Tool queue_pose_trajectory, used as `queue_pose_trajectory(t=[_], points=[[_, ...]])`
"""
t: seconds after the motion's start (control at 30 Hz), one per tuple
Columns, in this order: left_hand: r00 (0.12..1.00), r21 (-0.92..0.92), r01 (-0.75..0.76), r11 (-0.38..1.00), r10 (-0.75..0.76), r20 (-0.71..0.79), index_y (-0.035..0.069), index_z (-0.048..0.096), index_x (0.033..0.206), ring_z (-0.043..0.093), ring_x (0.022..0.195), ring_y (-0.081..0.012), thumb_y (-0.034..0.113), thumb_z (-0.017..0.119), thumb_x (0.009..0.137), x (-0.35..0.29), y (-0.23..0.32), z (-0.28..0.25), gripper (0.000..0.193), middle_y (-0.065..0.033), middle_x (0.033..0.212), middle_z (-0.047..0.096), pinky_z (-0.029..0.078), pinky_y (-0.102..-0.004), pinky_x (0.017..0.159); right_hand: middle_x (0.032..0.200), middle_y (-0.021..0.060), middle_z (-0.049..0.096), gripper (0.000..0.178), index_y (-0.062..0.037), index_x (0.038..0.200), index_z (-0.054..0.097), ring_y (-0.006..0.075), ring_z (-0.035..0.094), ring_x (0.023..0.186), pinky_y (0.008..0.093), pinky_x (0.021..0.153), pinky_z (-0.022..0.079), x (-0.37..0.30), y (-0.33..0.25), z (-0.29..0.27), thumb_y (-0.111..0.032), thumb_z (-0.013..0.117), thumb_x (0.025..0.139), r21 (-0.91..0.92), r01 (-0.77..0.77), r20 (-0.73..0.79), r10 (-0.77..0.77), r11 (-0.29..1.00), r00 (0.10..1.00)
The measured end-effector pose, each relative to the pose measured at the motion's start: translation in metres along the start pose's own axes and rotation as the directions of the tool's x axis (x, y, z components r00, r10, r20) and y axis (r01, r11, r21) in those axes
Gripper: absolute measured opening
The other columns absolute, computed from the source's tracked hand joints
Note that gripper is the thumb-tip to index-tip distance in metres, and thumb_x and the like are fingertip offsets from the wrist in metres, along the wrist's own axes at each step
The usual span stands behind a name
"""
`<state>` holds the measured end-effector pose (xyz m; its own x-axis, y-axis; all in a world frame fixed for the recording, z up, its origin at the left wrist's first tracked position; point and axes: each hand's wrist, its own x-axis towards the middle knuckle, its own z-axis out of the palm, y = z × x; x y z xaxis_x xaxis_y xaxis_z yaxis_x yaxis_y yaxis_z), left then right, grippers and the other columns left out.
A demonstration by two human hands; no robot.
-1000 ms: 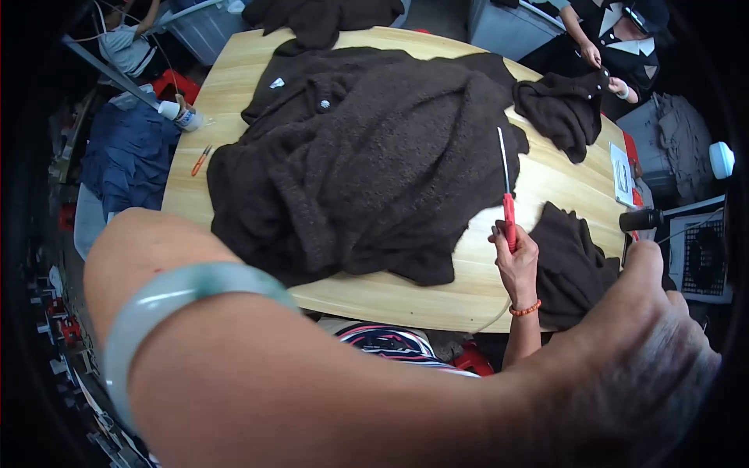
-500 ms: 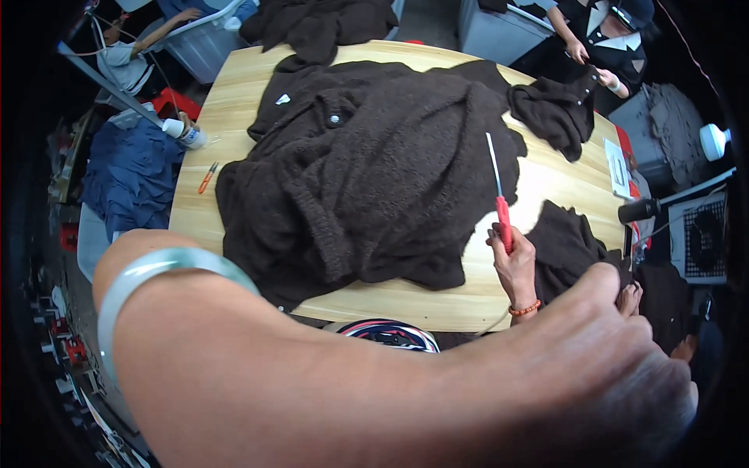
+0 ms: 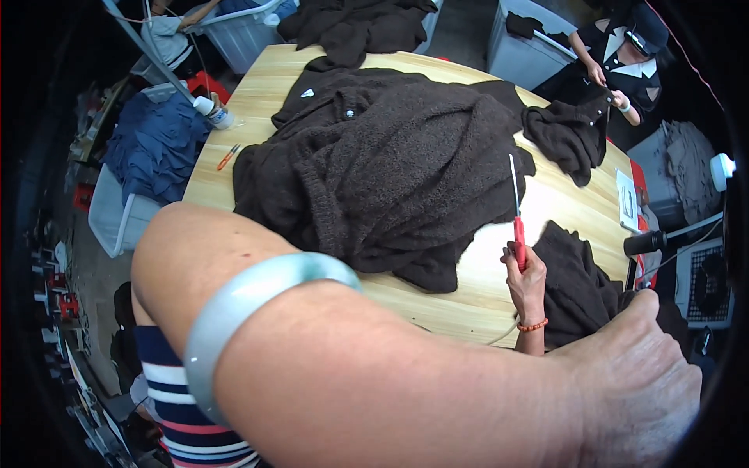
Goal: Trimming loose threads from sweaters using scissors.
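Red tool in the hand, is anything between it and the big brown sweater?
Nothing visible. The right hand holds the red-handled tool upright over the wooden table, and its thin blade already reaches the edge of the brown sweater.

One wooden table (image 3: 468, 300), one red-handled tool (image 3: 518, 242), one pale green bangle (image 3: 250, 300), one small orange scissors (image 3: 227, 157), one dark brown knitted cardigan (image 3: 390, 171)
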<state>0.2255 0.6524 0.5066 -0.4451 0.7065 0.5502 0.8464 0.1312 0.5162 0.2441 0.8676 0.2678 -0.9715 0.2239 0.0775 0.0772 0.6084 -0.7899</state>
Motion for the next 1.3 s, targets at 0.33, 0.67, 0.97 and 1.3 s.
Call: queue_pose_trajectory(t=[0.33,0.67,0.97,1.3], points=[[0.999,0.186,-0.048,0.981,0.048,0.006,0.004,0.065,0.101,0.064,0.088,-0.0280,0.027,0.067,0.085,0.036,0.032,0.026,0.028,-0.0081,0.091,0.065,0.041,-0.0509,0.099,0.070,0.0054,0.064,0.013,0.0026,0.093,0.064,0.0101,0.057,0.061,0.0261,0.057,0.045,-0.003,0.051,-0.031,-0.009,0.060,0.089,0.031,0.011,0.016,-0.011,0.999,1.000],[0.999,0.288,-0.030,0.957,0.017,0.046,0.003,0.065,0.100,0.063,0.087,-0.0278,0.026,0.067,0.084,0.043,0.038,0.033,0.028,-0.0082,0.091,0.065,0.041,-0.0504,0.099,0.071,0.0110,0.064,0.010,0.0033,0.091,0.063,0.0162,0.060,0.064,0.0313,0.063,0.048,-0.005,0.057,-0.039,-0.005,0.060,0.087,0.024,-0.091,0.074,0.089,0.996,0.993],[0.993,0.267,-0.083,0.960,0.058,0.102,0.003,0.064,0.099,0.063,0.087,-0.0276,0.026,0.067,0.083,0.049,0.028,0.044,0.028,-0.0083,0.090,0.065,0.041,-0.0500,0.099,0.071,0.0082,0.065,0.015,0.0032,0.094,0.064,0.0128,0.061,0.065,0.0276,0.061,0.046,-0.007,0.056,-0.032,-0.011,0.062,0.091,0.044,-0.026,-0.017,0.026,0.999,1.000],[0.957,0.019,-0.266,0.964,0.262,0.126,0.003,0.064,0.098,0.063,0.086,-0.0274,0.026,0.068,0.082,0.066,0.013,0.065,0.028,-0.0084,0.090,0.064,0.040,-0.0495,0.098,0.068,0.0100,0.062,0.013,0.0039,0.093,0.063,0.0126,0.062,0.064,0.0297,0.060,0.049,-0.006,0.061,-0.010,-0.009,0.064,0.090,-0.065,-0.090,-0.039,0.087,0.994,0.995]])
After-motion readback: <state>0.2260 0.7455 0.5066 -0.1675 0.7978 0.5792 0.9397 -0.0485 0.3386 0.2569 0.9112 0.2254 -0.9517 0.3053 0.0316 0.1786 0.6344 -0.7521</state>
